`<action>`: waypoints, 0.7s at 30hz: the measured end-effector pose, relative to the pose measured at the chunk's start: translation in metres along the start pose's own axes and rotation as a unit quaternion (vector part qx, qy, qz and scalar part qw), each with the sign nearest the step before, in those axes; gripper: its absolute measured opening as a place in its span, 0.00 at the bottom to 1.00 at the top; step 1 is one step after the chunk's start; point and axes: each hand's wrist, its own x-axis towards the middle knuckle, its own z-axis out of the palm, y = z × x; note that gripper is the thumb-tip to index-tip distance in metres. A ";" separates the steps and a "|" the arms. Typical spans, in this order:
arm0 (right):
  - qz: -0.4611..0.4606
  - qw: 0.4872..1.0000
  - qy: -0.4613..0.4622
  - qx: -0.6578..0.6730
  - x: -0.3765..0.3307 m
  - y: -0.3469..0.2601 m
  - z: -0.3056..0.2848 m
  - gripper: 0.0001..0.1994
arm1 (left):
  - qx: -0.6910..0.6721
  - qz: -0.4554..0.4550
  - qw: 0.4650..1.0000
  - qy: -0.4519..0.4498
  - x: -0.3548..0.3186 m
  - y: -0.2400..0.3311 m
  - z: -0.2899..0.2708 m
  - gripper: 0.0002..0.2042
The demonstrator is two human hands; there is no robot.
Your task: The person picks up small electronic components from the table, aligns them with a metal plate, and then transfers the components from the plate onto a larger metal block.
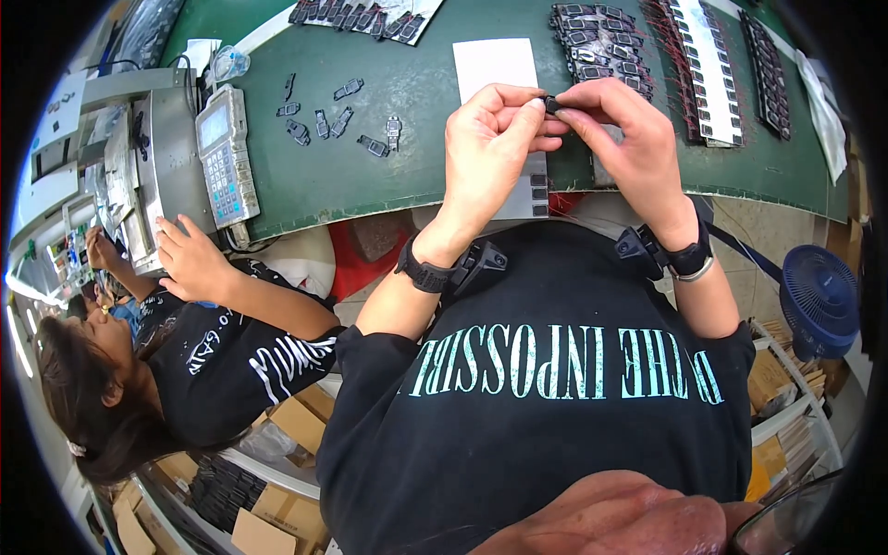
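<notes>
Both my hands meet over the near edge of the green table, pinching one small black rectangular part between them. My left hand has its thumb and index finger at the part's left side, with its other fingers curled below. The thumb and fingertips of my right hand close on the part from the other side, partly covering it. Under my hands lies a white sheet. A pale strip bearing several small dark pieces shows below my left hand, by the table edge.
Several loose black parts are scattered left on the green table. Farther right lie a pile of similar parts and a white strip of parts with red wires. At left are a keypad controller and a co-worker's hand. A blue fan stands right.
</notes>
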 end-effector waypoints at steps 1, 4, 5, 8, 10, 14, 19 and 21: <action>-0.061 0.996 0.018 -0.058 -0.001 0.001 0.001 0.08 | 0.001 -0.003 1.000 0.003 0.000 0.000 0.000 0.08; -0.102 0.988 0.035 -0.108 -0.002 0.005 0.002 0.09 | 0.001 -0.007 1.000 0.004 0.001 0.001 0.001 0.08; -0.121 0.983 0.044 -0.132 -0.002 0.005 0.002 0.09 | 0.000 -0.007 1.000 0.002 0.001 0.001 0.002 0.08; -0.096 0.987 0.041 -0.122 -0.002 0.002 0.002 0.09 | -0.003 -0.004 1.000 -0.002 0.001 0.001 0.003 0.08; -0.083 0.989 0.040 -0.119 -0.003 0.000 0.001 0.10 | -0.007 0.003 1.000 -0.005 0.001 0.000 0.003 0.08; -0.058 0.991 0.046 -0.114 -0.004 -0.003 0.003 0.09 | -0.014 -0.004 1.000 -0.011 0.001 -0.003 0.003 0.09; -0.030 0.992 0.044 -0.112 -0.004 -0.004 0.004 0.09 | -0.016 0.004 1.000 -0.011 0.002 -0.007 0.003 0.09; -0.056 0.990 0.052 -0.123 -0.003 -0.002 0.005 0.09 | -0.018 0.001 1.000 -0.007 0.001 -0.005 0.004 0.09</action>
